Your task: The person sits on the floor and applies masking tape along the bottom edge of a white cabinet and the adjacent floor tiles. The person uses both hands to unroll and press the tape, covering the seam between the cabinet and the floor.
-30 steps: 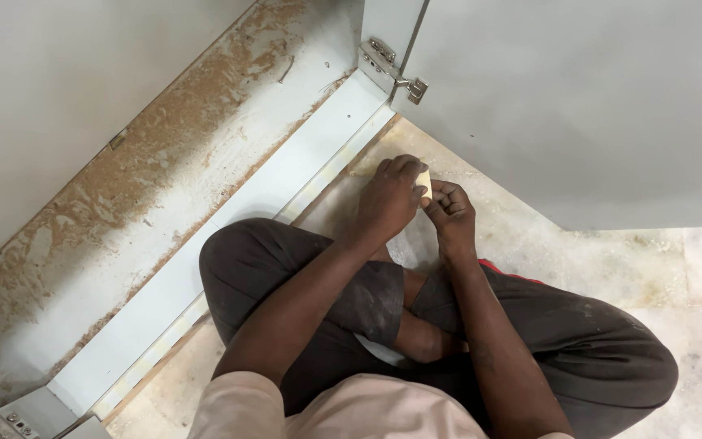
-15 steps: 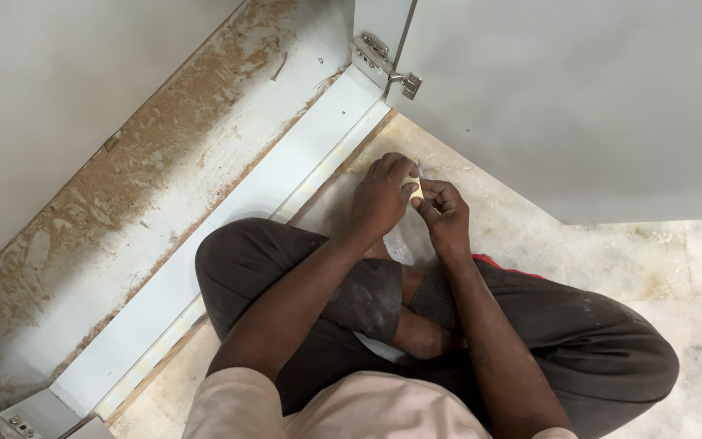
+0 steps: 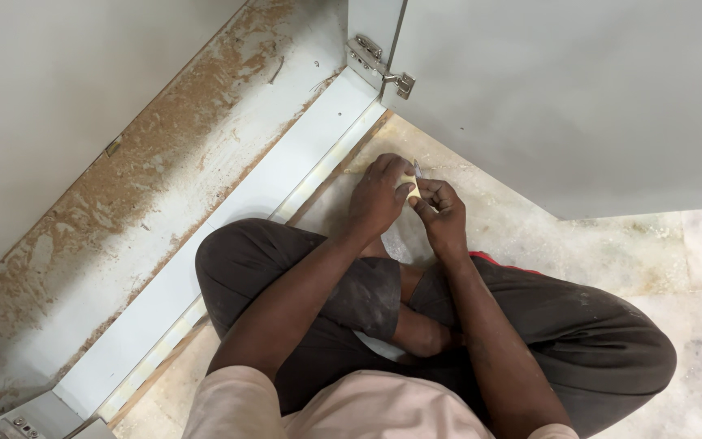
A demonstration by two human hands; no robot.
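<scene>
A small pale yellow piece (image 3: pixel 409 185) sits pinched between your two hands, held low over the dusty stone floor (image 3: pixel 530 236) just in front of your crossed legs (image 3: pixel 351 284). Your left hand (image 3: pixel 379 197) has its grip closed on the piece, thumb and fingers wrapped round it from the left. Your right hand (image 3: pixel 442 213) meets it from the right, fingertips closed on the same piece; what kind of thing it is cannot be told. Beyond the hands: a grey cabinet door (image 3: pixel 562 97) standing open on a metal hinge (image 3: pixel 379 65), and the cabinet's sawdust-covered bottom panel (image 3: pixel 164 179) to your left.
</scene>
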